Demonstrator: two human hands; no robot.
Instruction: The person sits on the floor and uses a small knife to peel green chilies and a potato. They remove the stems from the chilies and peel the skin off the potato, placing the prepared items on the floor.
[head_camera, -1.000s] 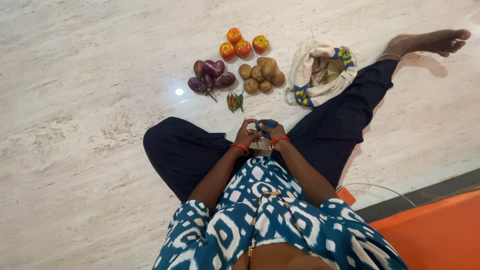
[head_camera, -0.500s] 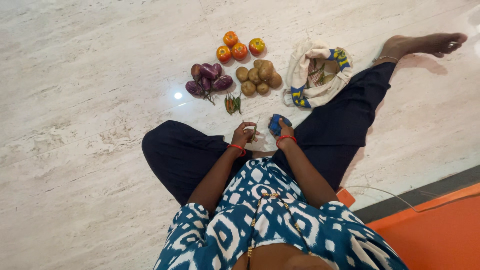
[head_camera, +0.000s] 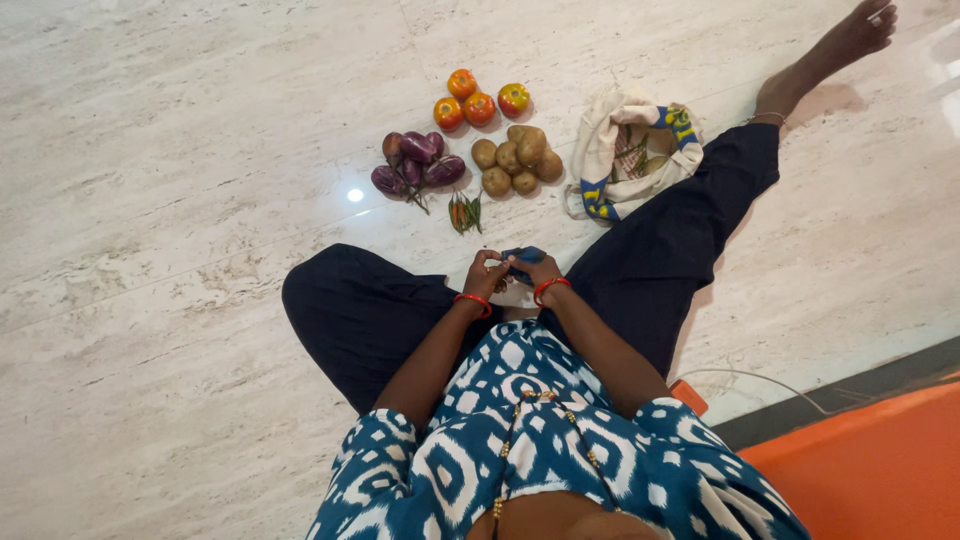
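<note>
Floor: pale veined marble floor (head_camera: 180, 150) carries everything; you sit on it with one leg folded and the other stretched out, and an orange surface fills the corner at your right.
Landmark: the potatoes (head_camera: 517, 157), heaped just ahead of your hands.
Aubergines: small purple aubergines (head_camera: 415, 162) lie just left of the potatoes.
Chillies: a few green and red chillies (head_camera: 465, 211) sit in front of the potatoes, towards you.
Tomatoes: four tomatoes (head_camera: 479, 97) lie just beyond the potatoes.
Bag: an open cloth bag (head_camera: 632, 152) with greens inside sits just right of the potatoes, touching your outstretched leg.
Left hand: your left hand (head_camera: 487, 274) has its grip pinched on something small; you cannot tell what.
Right hand: your right hand (head_camera: 536, 270) has its grip clenched on a small blue object (head_camera: 522, 256), held near the potatoes on your side, over a pale cloth in your lap.
Risk: both hands work tightly together, so a slip could drop the blue object onto the hard floor or nick a finger.
</note>
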